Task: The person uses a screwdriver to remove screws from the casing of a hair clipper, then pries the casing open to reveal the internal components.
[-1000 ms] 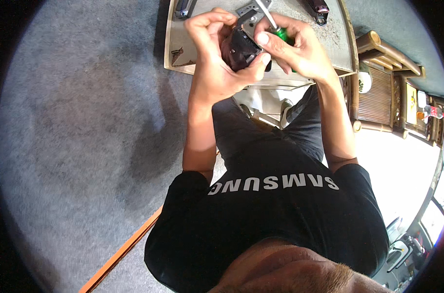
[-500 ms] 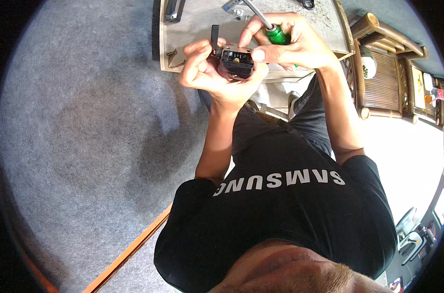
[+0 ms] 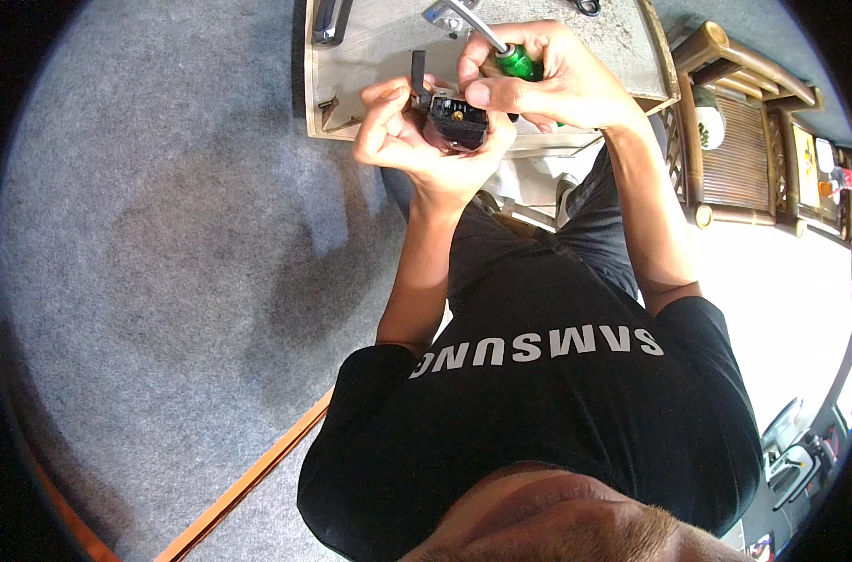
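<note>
My left hand (image 3: 426, 161) is closed around a small black box-shaped housing (image 3: 462, 134), its open side facing up. A brass-coloured round part shows inside, and a flat black lever (image 3: 418, 73) stands up from the housing's left end. Above and to the right, my right hand (image 3: 576, 92) keeps a screwdriver with a green handle (image 3: 518, 62) tucked in its grip, the steel shaft slanting up and left. The thumb and forefinger of that hand pinch at the housing's top edge; whether a small part lies between them I cannot make out.
Beneath my hands is a worn pale wooden worktop (image 3: 379, 89) with a raised rim. On it lie a dark long object (image 3: 332, 21), a metal piece (image 3: 443, 15) and a black looped item (image 3: 588, 7). A bamboo chair (image 3: 737, 173) with a white container (image 3: 710, 127) stands to the right.
My right hand has shifted slightly left with the screwdriver, its thumb and forefinger moving along the housing's top edge. My left hand and the housing have shifted slightly right.
</note>
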`<state>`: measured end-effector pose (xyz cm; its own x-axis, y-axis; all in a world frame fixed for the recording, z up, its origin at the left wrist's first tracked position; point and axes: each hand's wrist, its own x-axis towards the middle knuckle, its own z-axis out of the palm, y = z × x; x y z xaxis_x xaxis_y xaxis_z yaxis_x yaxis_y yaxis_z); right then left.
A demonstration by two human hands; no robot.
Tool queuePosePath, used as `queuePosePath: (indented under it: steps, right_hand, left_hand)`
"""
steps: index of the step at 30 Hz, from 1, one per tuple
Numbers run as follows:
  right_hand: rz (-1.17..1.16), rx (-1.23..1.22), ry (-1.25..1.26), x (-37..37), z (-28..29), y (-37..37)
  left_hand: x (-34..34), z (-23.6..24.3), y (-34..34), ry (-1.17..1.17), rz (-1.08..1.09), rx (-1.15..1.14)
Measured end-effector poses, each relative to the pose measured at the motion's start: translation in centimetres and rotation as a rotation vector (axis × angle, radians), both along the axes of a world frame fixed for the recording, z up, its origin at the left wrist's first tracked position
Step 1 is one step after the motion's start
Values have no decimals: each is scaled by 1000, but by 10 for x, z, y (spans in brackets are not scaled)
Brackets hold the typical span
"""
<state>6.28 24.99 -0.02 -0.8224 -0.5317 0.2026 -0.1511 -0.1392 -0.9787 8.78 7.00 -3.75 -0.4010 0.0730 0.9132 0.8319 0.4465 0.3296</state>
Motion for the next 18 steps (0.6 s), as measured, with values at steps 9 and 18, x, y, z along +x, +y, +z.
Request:
queuePosePath:
  steps: [9,18]
  right_hand:
    - [5,-82,-3,-3,-3,0]
    - [77,-49,72,-3,-6,3]
  left_hand:
    - [-4,-5,6,-149,-26,187]
    - [-2,-5,2,-194,-94,286]
